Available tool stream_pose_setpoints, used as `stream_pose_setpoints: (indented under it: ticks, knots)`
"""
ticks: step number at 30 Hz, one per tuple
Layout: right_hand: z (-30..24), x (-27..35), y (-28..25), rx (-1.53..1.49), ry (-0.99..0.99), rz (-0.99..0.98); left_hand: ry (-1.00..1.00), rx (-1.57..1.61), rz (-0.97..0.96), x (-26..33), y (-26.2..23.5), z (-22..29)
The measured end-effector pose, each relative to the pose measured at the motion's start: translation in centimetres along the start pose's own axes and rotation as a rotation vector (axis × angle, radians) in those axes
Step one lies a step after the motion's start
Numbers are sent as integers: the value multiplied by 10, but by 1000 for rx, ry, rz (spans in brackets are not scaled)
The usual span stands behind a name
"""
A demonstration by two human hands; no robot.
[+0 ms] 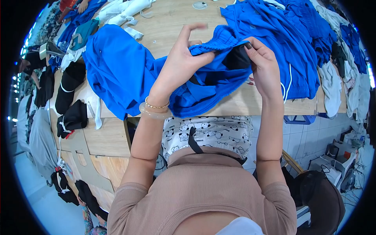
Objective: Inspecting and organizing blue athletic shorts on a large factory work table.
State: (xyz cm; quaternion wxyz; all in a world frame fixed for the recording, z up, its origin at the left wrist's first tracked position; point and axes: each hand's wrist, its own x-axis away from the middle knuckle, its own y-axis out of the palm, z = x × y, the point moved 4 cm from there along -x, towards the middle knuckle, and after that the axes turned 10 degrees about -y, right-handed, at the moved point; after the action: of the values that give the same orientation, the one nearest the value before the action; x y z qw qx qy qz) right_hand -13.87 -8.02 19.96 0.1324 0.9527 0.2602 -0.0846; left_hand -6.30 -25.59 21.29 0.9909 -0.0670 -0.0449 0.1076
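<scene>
Both hands, left hand [181,58] and right hand [261,58], pinch the gathered waistband of blue shorts [211,78] above a wooden table [172,23], beside a blue garment pile [282,43].

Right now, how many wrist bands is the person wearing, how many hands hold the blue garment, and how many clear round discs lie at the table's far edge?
Wrist bands on the left wrist: 2, a bead bracelet and a pale bangle
Hands on the blue garment: 2, left hand and right hand
Clear round discs: 1
Total: 5

Wooden table [168,23] w/ blue garment piles [290,47], white fabric [121,11], black pieces [70,82] at left edge.
</scene>
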Motion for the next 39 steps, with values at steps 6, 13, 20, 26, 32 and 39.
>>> stream_pose_setpoints:
  ticks: [6,13,20,26,32,39]
  knots:
    - [-10,2,11,-91,109,-79,320,-295,45,-1,11,18]
    - [-20,-1,5,-162,138,-84,197,-38,-145,1,8,7]
    - [-21,-12,0,-21,-13,-3,-90,180,-239,2,8,-5]
    - [-22,-16,7,3,-7,-23,176,72,-140,7,20,12]
    - [-21,-16,11,-28,5,4,-90,136,-290,5,21,2]
    - [-20,-19,14,-84,24,-52,-159,212,-391,6,11,-5]
